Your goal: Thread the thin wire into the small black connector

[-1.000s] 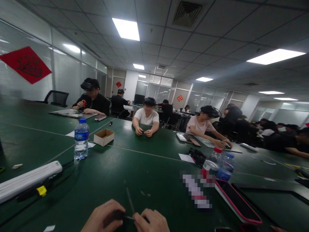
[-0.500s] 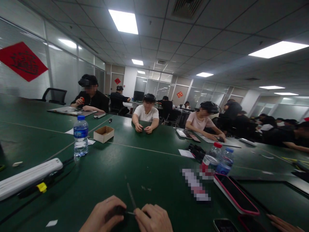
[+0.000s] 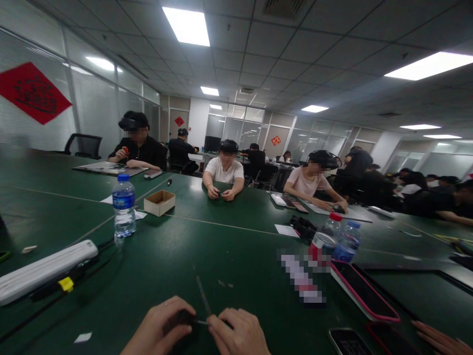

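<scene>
Green table (image 3: 155, 271), pale seams (image 3: 207, 221) across its top, glossy glare (image 3: 195, 187) toward its far side. Left of table: glass wall (image 3: 98, 106) with blinds (image 3: 22, 130), big red diamond sign (image 3: 35, 93) on it, black mesh chair (image 3: 84, 146) at the edge. Over table: gray tile ceiling (image 3: 236, 44), dark square vent (image 3: 284, 7), lit white panels (image 3: 187, 25). Beyond table: white pillar (image 3: 197, 123), beige door (image 3: 176, 112), glass partition (image 3: 234, 128), two small red diamonds (image 3: 276, 140), dark chairs (image 3: 266, 176). Far right beyond table: second white pillar (image 3: 387, 148), more glass (image 3: 454, 154). Light around table reads dim, cool.
</scene>
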Demonstrator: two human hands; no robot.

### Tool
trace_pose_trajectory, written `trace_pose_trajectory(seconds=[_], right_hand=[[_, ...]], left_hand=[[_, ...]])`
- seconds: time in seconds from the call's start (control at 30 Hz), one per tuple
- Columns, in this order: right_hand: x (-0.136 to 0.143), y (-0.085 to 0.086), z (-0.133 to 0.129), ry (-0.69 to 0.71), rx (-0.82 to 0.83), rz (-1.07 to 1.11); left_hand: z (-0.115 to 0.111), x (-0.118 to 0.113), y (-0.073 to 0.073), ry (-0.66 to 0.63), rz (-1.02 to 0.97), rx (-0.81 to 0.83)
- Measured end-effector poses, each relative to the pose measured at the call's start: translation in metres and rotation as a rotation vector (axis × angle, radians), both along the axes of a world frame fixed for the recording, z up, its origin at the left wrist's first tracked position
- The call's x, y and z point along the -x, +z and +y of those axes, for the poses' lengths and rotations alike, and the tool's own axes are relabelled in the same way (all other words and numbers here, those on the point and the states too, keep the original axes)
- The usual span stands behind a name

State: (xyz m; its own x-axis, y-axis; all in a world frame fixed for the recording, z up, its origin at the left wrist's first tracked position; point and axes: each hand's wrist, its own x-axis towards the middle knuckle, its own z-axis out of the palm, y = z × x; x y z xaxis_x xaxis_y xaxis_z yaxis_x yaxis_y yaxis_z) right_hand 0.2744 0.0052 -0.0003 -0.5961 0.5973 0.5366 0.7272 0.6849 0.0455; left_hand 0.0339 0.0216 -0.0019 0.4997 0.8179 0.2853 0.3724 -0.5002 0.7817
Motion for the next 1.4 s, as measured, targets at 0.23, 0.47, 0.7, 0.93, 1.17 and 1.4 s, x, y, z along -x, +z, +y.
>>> trace_pose_trajectory(seconds=[0.23, 0.47, 0.7, 0.93, 1.17, 1.4], right_hand=[[0.001, 0.002, 0.0, 0.014, 0.007, 0.001], [0.0, 0.002, 0.0, 0.019, 0.032, 0.027], [0.003, 0.0, 0.0, 0.029, 0.102, 0.109], [0.004, 0.002, -0.001, -0.055, 0.246, 0.169], [0.008, 0.011, -0.004, -0.074, 0.286, 0.174], [0.007, 0.013, -0.004, -0.058, 0.305, 0.16]], left_hand=[[-0.002, -0.001, 0.002, 0.008, 0.025, 0.026], [0.001, 0.0, 0.0, 0.011, 0.025, 0.027], [0.0, -0.004, 0.005, -0.034, 0.093, 0.033], [-0.003, -0.004, 0.012, 0.038, 0.06, 0.066], [-0.005, -0.005, 0.016, 0.075, -0.006, 0.131], [-0.004, -0.008, 0.004, 0.056, -0.112, 0.323]])
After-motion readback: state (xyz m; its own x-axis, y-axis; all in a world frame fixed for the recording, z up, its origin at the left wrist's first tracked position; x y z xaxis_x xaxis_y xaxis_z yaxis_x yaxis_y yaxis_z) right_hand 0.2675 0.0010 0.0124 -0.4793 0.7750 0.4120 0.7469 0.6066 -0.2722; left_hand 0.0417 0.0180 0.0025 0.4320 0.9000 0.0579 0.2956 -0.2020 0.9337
